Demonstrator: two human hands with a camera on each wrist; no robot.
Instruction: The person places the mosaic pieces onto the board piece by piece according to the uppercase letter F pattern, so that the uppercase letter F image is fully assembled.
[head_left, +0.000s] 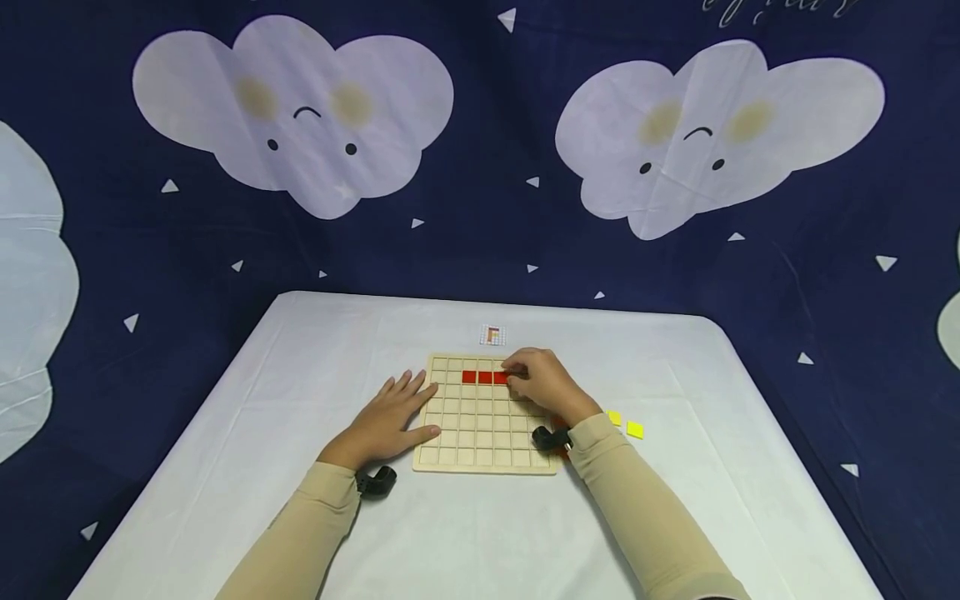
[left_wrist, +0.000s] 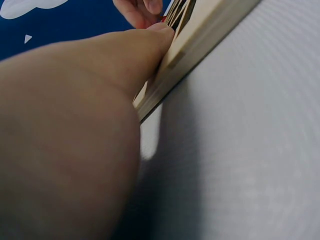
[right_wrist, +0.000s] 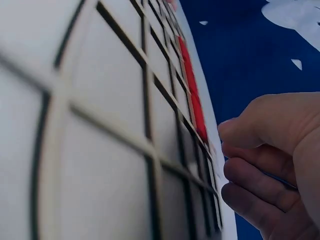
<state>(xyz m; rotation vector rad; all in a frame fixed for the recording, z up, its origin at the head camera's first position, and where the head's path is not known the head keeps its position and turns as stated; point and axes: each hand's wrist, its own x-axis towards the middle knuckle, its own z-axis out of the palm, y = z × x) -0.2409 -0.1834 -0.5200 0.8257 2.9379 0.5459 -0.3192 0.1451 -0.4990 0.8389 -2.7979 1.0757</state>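
Note:
A wooden grid board (head_left: 472, 425) lies on the white table, its squares divided by raised strips. A row of red square tiles (head_left: 485, 377) sits in cells near its far edge. My left hand (head_left: 382, 425), fingers spread, rests at the board's left edge with the thumb over the rim. Over the right end of the red row is my right hand (head_left: 543, 379), thumb and fingers bent. In the right wrist view, the thumb of the right hand (right_wrist: 270, 155) lies close to the curled fingers; whether a tile is between them is hidden.
A small printed card (head_left: 492, 335) with a coloured grid pattern lies beyond the board. Yellow square tiles (head_left: 635, 430) lie right of the board, beside the right sleeve. Something orange-red shows partly under the right wrist. A dark blue cloth with clouds (head_left: 480, 250) hangs behind the table.

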